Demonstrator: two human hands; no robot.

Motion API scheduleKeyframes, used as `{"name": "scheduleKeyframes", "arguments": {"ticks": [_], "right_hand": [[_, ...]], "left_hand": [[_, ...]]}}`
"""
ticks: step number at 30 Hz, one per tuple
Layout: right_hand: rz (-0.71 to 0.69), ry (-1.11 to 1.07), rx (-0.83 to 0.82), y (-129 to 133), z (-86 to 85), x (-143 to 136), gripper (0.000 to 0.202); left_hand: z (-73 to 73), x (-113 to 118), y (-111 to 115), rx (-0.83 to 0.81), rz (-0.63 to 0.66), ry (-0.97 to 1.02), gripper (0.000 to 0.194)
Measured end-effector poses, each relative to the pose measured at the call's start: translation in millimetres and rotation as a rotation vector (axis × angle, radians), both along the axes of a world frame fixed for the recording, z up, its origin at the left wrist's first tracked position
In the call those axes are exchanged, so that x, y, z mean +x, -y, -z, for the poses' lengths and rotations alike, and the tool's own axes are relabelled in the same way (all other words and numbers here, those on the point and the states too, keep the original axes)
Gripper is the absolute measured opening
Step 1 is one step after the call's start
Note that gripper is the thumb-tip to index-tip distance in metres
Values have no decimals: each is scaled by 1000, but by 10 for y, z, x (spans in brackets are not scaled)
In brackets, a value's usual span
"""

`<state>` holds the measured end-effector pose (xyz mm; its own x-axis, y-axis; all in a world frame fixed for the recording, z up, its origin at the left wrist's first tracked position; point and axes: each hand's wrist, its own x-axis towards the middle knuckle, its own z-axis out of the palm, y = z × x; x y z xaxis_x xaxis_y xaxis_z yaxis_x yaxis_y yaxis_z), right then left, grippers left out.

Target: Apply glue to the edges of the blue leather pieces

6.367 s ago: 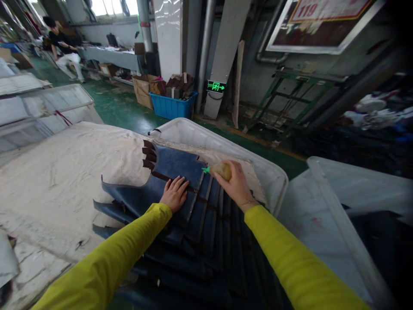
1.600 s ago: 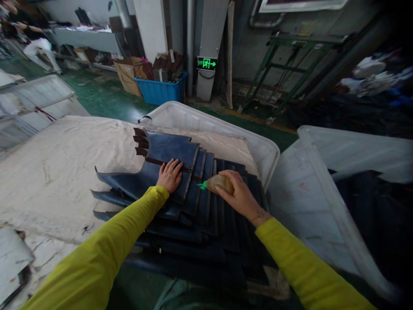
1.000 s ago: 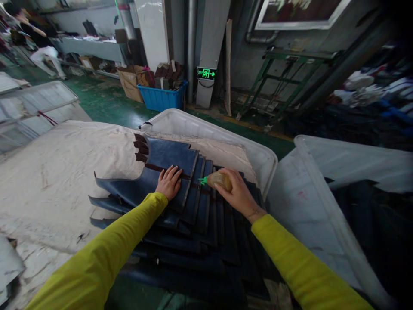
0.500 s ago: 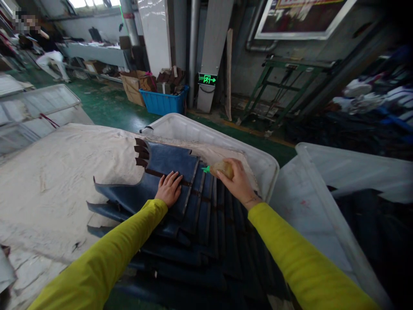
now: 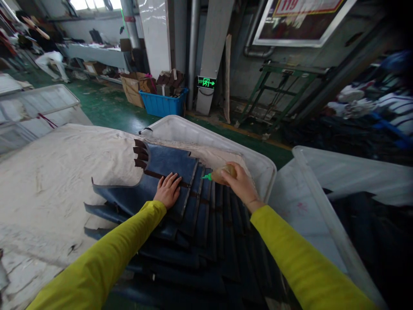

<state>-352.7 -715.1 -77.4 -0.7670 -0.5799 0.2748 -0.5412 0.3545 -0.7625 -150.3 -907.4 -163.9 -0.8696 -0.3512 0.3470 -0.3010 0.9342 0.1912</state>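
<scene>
While the left hand (image 5: 167, 192) rests flat on fanned dark-blue leather-like panels (image 5: 167, 158) partly over beige cloth (image 5: 67, 168), the right hand (image 5: 242, 186) grips a yellowish rounded squeeze bottle (image 5: 220, 175), green nozzle (image 5: 207, 177) near their edges (image 5: 185, 207). Work looks under way; done versus remaining edges, can't tell.
</scene>
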Motion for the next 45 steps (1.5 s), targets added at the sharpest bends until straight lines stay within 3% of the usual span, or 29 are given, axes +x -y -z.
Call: {"name": "scheduleKeyframes", "arguments": {"ticks": [4,10,19,32,38,45], "right_hand": [[-2,199,26,-147,-32,-25,44],[80,-133,-49,-192,-174,-220,45],[83,-243,43,-61,-230,-182,45],[-85,-128,187,-399,-21,124,39],[19,-197,126,-344,-30,91,46],[-43,-97,139,-465,48,215,40]], "left_hand": [[5,2,1,0,-4,-2,42],[30,2,3,-16,-2,-8,42],[50,10,13,-29,-6,-19,42],[35,13,10,-18,7,-23,42],[18,9,-2,-6,-1,-28,42],[12,15,2,-10,8,-5,42]]}}
